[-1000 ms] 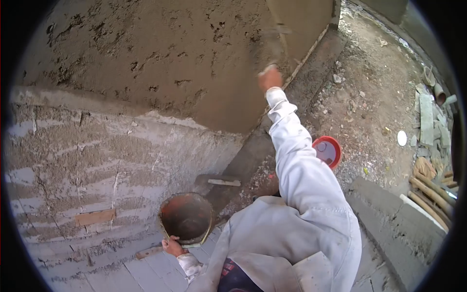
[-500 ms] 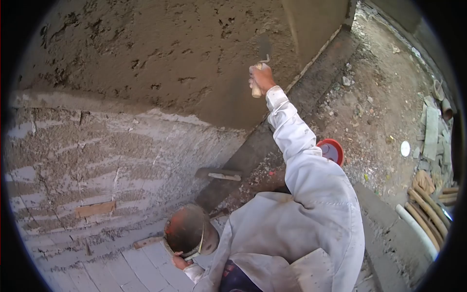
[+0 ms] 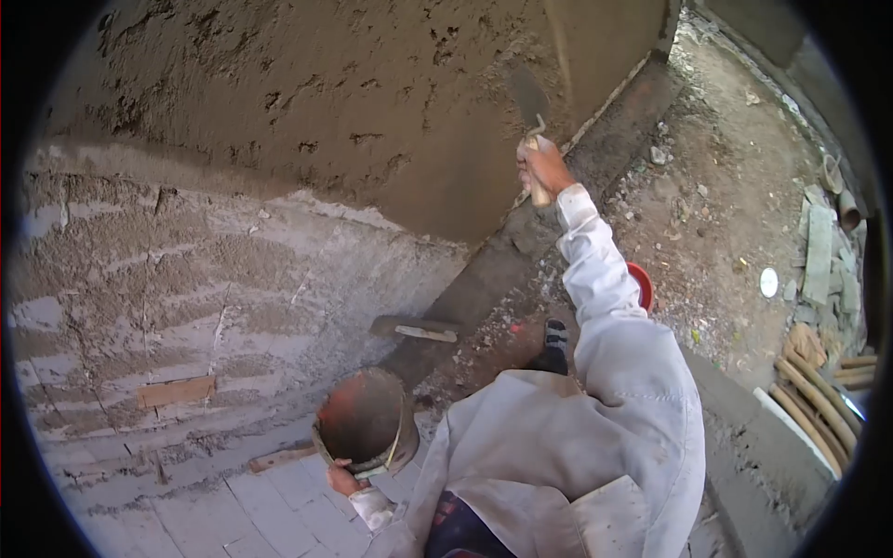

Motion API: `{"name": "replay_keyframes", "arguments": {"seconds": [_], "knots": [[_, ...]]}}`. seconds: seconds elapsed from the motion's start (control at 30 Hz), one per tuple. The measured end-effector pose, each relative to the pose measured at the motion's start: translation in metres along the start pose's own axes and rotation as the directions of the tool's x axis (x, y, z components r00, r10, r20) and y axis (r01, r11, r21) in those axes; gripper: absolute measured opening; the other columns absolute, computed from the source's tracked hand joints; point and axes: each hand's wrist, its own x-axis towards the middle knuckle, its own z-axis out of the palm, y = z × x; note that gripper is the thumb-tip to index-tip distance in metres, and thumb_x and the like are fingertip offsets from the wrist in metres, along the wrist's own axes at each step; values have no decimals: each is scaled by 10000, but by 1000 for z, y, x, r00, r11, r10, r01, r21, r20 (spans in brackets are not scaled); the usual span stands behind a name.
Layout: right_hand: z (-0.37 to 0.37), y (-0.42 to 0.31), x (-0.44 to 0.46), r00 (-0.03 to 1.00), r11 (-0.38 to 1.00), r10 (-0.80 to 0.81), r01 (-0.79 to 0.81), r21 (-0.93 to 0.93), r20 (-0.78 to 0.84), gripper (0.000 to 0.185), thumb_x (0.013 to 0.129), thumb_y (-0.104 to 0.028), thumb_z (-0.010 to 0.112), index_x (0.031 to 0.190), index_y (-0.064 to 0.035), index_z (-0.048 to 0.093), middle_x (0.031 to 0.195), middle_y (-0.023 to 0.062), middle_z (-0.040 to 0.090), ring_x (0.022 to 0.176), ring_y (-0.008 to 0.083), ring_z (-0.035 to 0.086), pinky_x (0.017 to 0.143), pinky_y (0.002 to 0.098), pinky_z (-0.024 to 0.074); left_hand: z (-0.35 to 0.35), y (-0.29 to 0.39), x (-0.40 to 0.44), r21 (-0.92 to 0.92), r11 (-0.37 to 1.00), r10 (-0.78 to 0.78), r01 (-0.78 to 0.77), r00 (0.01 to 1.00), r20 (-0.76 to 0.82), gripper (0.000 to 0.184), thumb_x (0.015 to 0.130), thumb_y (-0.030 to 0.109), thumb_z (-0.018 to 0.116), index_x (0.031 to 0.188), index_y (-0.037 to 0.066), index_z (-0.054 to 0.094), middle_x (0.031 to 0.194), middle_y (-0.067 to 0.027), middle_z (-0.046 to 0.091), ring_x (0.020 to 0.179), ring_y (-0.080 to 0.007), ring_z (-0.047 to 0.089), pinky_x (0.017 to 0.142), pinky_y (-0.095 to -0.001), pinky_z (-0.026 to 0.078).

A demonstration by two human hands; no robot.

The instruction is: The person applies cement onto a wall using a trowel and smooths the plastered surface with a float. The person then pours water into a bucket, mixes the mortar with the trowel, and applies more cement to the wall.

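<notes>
My right hand (image 3: 547,171) is closed around the wooden handle of a trowel (image 3: 530,99), whose grey blade lies at the wet plaster (image 3: 437,139) near the wall's right edge. Low in the view, my left hand (image 3: 344,477) grips the rim of a mortar-stained bucket (image 3: 365,418). The bucket is tilted, its mouth facing left, and its inside looks reddish and dark. Whether mortar remains in it I cannot tell.
A wooden float (image 3: 426,333) rests on the ledge by the wall's foot. Partly behind my right sleeve is a red bucket (image 3: 642,285). Bamboo poles (image 3: 819,400) and broken slabs (image 3: 819,253) lie at the right. My shoe (image 3: 555,335) shows below the sleeve.
The trowel, blurred earlier, now shows clearly, and my right hand has moved right and slightly down since half a second ago. The bucket has tipped from more upright onto a slant.
</notes>
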Motion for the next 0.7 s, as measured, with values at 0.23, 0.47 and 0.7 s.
{"name": "replay_keyframes", "arguments": {"seconds": [0.23,0.47,0.7], "knots": [[39,84,-174,682,800,545,-249,-545,488,209,913,-233,649,1001,-76,543,741,13,564,564,125,568,458,295,514,53,1,8,53,976,196,-213,953,232,139,610,64,609,697,64,500,758,-25,477,722,-187,462,596,-343,390],[176,175,-246,452,449,744,206,-869,492,294,829,-254,615,1012,-25,621,827,140,658,668,274,657,579,404,540,97,39,-57,-284,910,415,-303,654,633,315,617,-149,529,893,-18,608,802,-12,581,666,-87,514,583,-234,418],[261,152,-373,372,120,663,804,-583,649,436,846,-262,576,1079,94,674,1021,289,693,1009,390,688,852,472,547,67,34,-53,-529,827,559,-189,377,739,327,600,-147,528,911,-71,595,1086,-106,664,861,-102,567,681,-233,458]]}}
